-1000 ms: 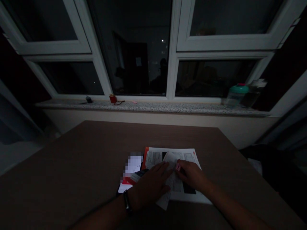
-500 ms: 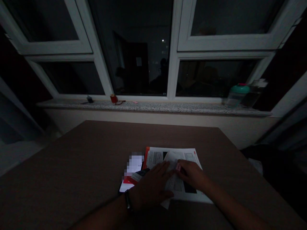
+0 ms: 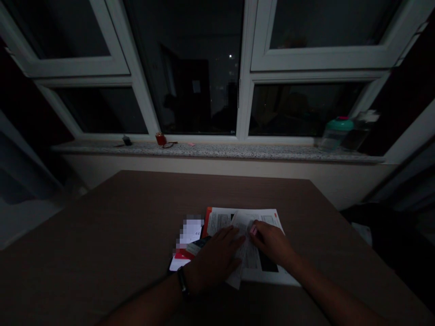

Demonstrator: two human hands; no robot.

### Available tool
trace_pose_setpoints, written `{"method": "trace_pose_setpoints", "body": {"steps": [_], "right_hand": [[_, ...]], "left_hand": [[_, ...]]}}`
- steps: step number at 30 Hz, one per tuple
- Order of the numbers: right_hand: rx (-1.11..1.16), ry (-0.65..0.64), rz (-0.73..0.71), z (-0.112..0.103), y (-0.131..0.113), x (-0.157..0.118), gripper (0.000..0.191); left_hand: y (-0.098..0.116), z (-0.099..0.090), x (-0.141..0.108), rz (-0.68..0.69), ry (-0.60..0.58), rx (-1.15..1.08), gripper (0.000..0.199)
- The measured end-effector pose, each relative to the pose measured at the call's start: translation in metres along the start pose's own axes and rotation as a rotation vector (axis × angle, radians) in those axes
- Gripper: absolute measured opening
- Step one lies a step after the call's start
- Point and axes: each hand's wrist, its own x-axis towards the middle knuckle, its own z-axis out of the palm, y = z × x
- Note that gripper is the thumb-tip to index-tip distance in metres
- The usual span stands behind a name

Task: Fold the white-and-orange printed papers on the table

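My left hand (image 3: 217, 253) lies with fingers stretched on a loose white paper sheet (image 3: 234, 280), pressing it against a printed booklet (image 3: 217, 218) with a red-orange left edge. Between the thumb and fingers of my right hand (image 3: 273, 242) is a small pink block (image 3: 253, 230) that looks like an eraser. It is at the sheet's right side, a short way from my left fingertips. Left of the booklet is a lit phone screen (image 3: 190, 231), partly blurred. A red and dark card-like item (image 3: 185, 254) overlaps it, and my left hand hides part of that item.
The brown table (image 3: 142, 213) stands before a granite windowsill (image 3: 217, 151). On the sill are a green-lidded bottle (image 3: 336, 133), another clear bottle (image 3: 362, 129), a small red jar (image 3: 161, 139) and a small dark bottle (image 3: 127, 140). The room is dim.
My right hand with the pink block has shifted slightly up. The fingers of my left hand and the loose sheet under them have moved a little. The booklet and phone stay in place.
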Motion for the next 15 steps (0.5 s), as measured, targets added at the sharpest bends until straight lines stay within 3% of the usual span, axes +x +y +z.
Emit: {"method": "trace_pose_setpoints", "body": {"steps": [9, 15], "right_hand": [[0.038, -0.036, -0.036, -0.003, -0.003, 0.006, 0.006], [0.078, -0.091, -0.136, -0.002, -0.005, 0.006, 0.004]], "left_hand": [[-0.003, 0.004, 0.008, -0.032, 0.048, 0.009, 0.052], [-0.004, 0.004, 0.011, -0.058, 0.032, 0.026, 0.048]]}}
